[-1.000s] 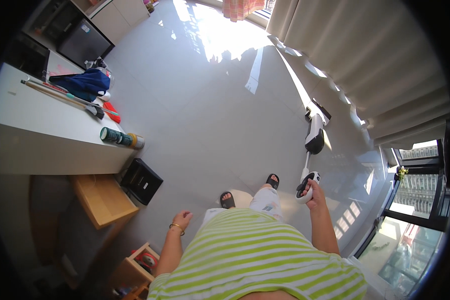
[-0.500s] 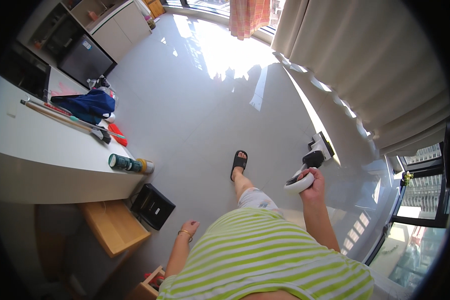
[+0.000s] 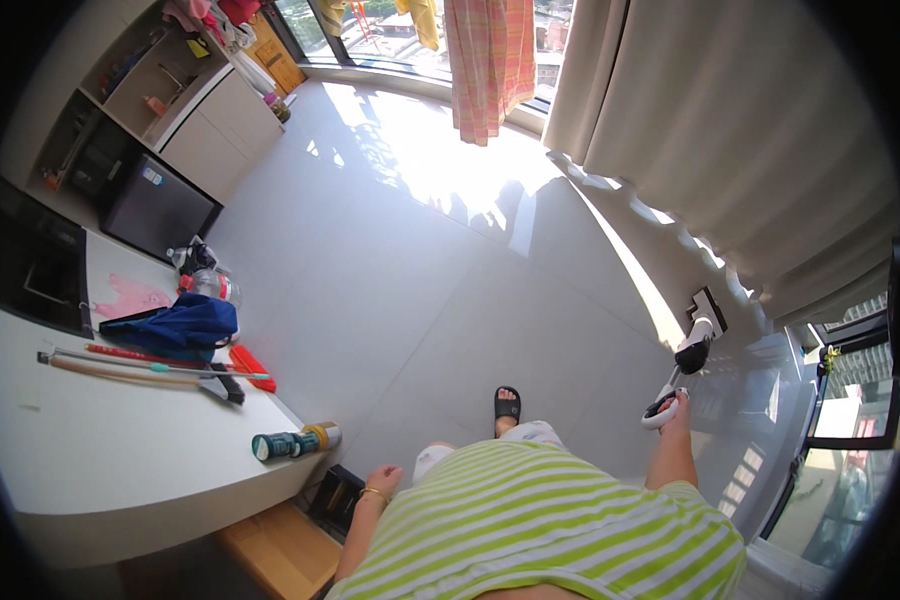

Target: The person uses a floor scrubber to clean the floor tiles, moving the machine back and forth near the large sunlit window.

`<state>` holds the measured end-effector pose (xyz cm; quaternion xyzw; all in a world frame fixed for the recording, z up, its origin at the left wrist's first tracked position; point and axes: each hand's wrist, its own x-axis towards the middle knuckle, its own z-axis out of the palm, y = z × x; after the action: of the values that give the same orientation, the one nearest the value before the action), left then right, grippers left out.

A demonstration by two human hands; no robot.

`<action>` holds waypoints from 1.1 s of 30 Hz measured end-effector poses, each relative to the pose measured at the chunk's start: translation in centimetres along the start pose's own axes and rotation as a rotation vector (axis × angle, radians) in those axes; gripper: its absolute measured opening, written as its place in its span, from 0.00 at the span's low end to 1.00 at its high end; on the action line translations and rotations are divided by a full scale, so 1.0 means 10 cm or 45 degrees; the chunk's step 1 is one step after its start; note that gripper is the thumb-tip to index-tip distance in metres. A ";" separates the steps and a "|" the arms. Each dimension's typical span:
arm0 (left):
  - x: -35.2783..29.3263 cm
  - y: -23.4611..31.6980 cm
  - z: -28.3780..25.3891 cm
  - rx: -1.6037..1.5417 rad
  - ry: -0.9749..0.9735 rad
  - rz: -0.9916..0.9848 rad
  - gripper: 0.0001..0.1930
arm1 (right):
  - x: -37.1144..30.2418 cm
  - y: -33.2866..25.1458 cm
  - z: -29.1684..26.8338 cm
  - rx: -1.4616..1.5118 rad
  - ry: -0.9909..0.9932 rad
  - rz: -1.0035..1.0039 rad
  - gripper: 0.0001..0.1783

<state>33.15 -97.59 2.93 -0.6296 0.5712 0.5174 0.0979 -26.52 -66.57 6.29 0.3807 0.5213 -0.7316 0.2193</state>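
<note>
My right hand is wrapped round the white looped handle of a white and black stick vacuum cleaner. Its floor head rests on the tiles near the strip of sunlight by the curtain. On the other side of my body, my left hand, with a bangle at the wrist, hangs with fingers curled and nothing in them. Closest to it are a black box-like thing on the floor and a dark green cylinder with a gold end on the white counter. One black slide sandal shows ahead of me.
On the white counter lie a blue cloth bag, brushes with long handles, a red dustpan and plastic bottles. A wooden drawer juts out below. Beige curtains hang at the right, a checked cloth by the window.
The vacuum cleaner and my right hand are now farther right in view. The counter and its things sit lower and nearer, and more of the far window shows. My left hand stays curled.
</note>
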 end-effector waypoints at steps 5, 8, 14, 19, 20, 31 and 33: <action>0.61 0.06 -0.73 -0.138 -0.214 -0.015 0.20 | -0.19 0.23 0.84 -0.031 -0.013 -0.120 0.10; 1.13 0.46 -1.00 -0.220 -0.271 0.038 0.18 | -0.35 0.77 1.41 -0.038 0.037 -0.147 0.10; 1.59 2.51 -1.27 -0.004 -0.660 0.682 0.19 | -1.15 2.10 2.38 0.232 0.144 0.028 0.14; 1.23 3.68 -1.48 0.375 -0.891 1.019 0.26 | -2.24 2.91 3.30 0.452 -0.262 0.479 0.11; 1.18 3.79 -1.54 0.533 -0.868 1.209 0.27 | -2.39 3.03 3.43 0.496 -0.384 0.560 0.10; 1.40 4.33 -2.41 0.935 -0.582 1.173 0.11 | -3.03 3.02 3.99 -0.334 -1.433 0.546 0.23; 1.44 4.41 -2.35 0.994 -0.680 1.066 0.11 | -2.81 3.02 3.82 -0.924 -1.348 0.145 0.21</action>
<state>6.93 -137.72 23.00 -0.1197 0.8718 0.4047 0.2487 -0.15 -115.14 16.76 -0.1031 0.5358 -0.5847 0.6003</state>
